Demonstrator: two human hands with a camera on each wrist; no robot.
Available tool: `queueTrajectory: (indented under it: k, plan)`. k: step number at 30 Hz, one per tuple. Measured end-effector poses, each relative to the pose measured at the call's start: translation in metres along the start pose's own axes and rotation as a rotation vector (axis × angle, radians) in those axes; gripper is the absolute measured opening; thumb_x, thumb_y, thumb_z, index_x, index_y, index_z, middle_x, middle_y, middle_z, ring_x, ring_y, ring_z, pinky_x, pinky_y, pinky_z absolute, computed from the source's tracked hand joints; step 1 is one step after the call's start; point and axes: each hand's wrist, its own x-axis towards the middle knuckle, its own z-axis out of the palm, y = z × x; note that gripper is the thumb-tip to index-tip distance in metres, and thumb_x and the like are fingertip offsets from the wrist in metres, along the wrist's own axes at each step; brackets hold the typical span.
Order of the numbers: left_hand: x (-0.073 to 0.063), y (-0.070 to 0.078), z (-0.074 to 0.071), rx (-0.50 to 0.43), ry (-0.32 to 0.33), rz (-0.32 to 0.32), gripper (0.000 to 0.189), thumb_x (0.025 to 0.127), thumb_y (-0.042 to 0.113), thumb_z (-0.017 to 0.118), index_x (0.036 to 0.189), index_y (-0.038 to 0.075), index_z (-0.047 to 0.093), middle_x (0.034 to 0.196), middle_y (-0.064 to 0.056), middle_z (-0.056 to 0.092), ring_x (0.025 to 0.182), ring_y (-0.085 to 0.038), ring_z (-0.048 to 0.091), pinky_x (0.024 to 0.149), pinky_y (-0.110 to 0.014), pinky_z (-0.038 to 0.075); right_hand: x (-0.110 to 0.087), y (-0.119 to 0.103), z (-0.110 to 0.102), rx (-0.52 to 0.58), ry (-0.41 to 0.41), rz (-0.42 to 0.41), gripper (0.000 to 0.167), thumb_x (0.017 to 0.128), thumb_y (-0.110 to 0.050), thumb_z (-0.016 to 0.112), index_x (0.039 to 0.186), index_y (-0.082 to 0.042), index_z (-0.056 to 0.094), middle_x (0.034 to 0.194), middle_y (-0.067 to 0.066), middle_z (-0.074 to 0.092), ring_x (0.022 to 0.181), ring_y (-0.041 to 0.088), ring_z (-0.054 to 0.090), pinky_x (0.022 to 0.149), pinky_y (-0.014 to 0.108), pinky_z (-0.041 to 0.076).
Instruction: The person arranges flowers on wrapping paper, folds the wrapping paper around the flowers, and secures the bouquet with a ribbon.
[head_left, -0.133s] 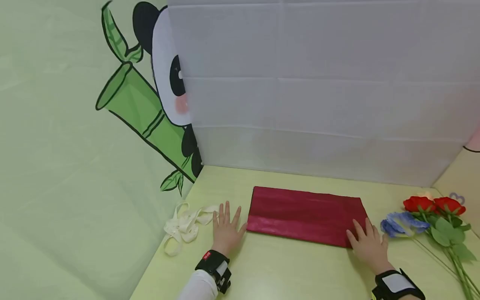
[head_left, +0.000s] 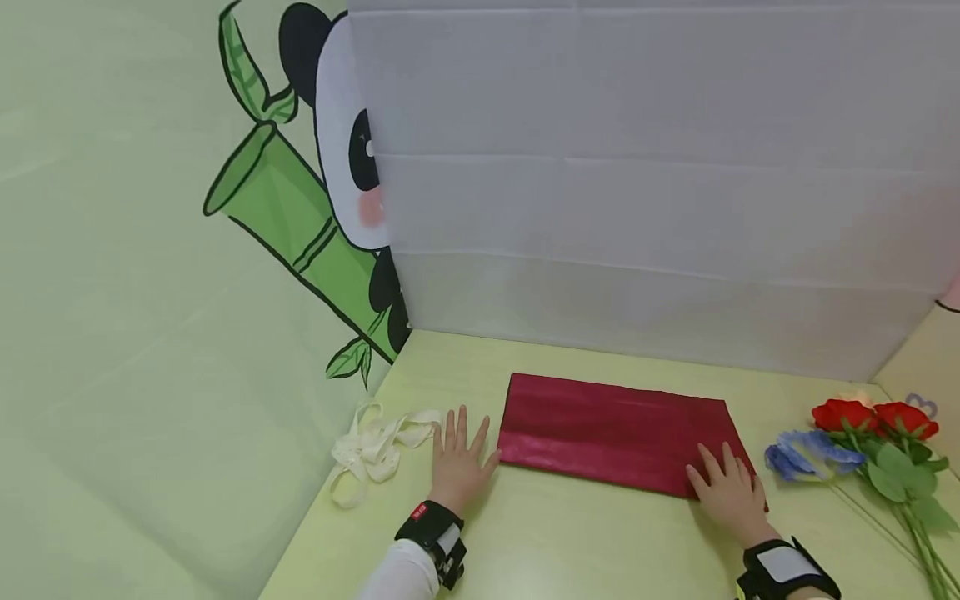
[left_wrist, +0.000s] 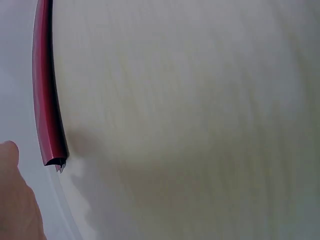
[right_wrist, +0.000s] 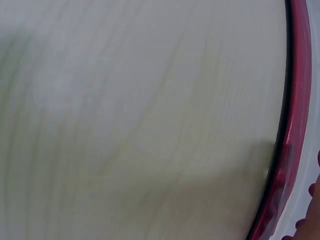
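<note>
A dark red, glossy folded sheet [head_left: 615,433] lies flat on the table, its front edge slightly slanted. My right hand [head_left: 731,500], fingers spread, rests on its near right corner. Just off the sheet's left end is my left hand [head_left: 456,475], fingers straight and spread, with the thumb tip right at the edge. Between that hand and the table's left edge sits a loose heap of cream ribbon [head_left: 371,450]. The left wrist view shows the folded edge of the sheet [left_wrist: 45,100] and part of the hand [left_wrist: 17,200]; the right wrist view has the sheet's edge [right_wrist: 295,100] too.
Right of the sheet lie red roses [head_left: 903,418] with green leaves and long stems, and a blue flower [head_left: 810,454]. A pale grey cloth wall [head_left: 637,208] closes the back. At left hangs a green cloth [head_left: 112,333] with printed bamboo and a panda.
My right hand has shifted a little left over the sheet, so the near right corner now shows beyond it. The head view has moved slightly; the left hand stays beside the sheet.
</note>
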Motion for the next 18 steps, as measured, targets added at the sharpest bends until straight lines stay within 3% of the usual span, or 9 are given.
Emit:
queueTrajectory:
  k: [4, 9, 12, 15, 18]
  plan:
    - [-0.003, 0.010, 0.010, 0.027, -0.055, 0.033, 0.060, 0.095, 0.055, 0.039, 0.147, 0.026, 0.036, 0.157, -0.016, 0.017, 0.145, -0.036, 0.013, 0.113, -0.053, 0.015, 0.001, 0.001, 0.012, 0.006, -0.069, 0.000, 0.071, 0.098, -0.052, 0.035, 0.145, 0.000, 0.029, 0.147, 0.038, 0.009, 0.131, 0.060, 0.012, 0.100, 0.073, 0.007]
    - [-0.009, 0.021, 0.013, -0.004, -0.126, 0.063, 0.059, 0.096, 0.052, 0.039, 0.148, 0.024, 0.035, 0.157, -0.016, 0.018, 0.145, -0.036, 0.013, 0.112, -0.053, 0.016, -0.003, -0.002, 0.020, 0.006, -0.117, 0.006, 0.068, 0.098, -0.053, 0.035, 0.143, -0.002, 0.037, 0.147, 0.036, 0.017, 0.131, 0.059, 0.012, 0.099, 0.074, 0.010]
    - [-0.011, 0.025, 0.012, -0.009, -0.136, 0.074, 0.057, 0.096, 0.050, 0.041, 0.147, 0.023, 0.038, 0.156, -0.016, 0.020, 0.144, -0.036, 0.015, 0.112, -0.053, 0.017, -0.005, -0.005, 0.020, 0.003, -0.084, -0.002, 0.064, 0.097, -0.050, 0.038, 0.140, -0.003, 0.043, 0.145, 0.036, 0.024, 0.128, 0.058, 0.019, 0.097, 0.074, 0.015]
    - [-0.014, 0.028, 0.008, 0.008, -0.173, 0.081, 0.055, 0.097, 0.048, 0.041, 0.145, 0.022, 0.040, 0.155, -0.015, 0.025, 0.143, -0.035, 0.019, 0.112, -0.052, 0.019, -0.004, -0.009, 0.018, -0.021, -0.029, -0.021, 0.059, 0.096, -0.048, 0.043, 0.132, -0.002, 0.051, 0.132, 0.034, 0.039, 0.119, 0.056, 0.032, 0.092, 0.072, 0.024]
    - [-0.017, 0.031, 0.004, 0.015, -0.227, 0.084, 0.055, 0.096, 0.048, 0.043, 0.143, 0.019, 0.044, 0.151, -0.015, 0.032, 0.140, -0.035, 0.027, 0.110, -0.053, 0.023, -0.002, -0.009, 0.012, -0.032, 0.044, 0.021, 0.057, 0.095, -0.041, 0.049, 0.124, 0.008, 0.051, 0.118, 0.035, 0.049, 0.109, 0.054, 0.041, 0.089, 0.069, 0.028]
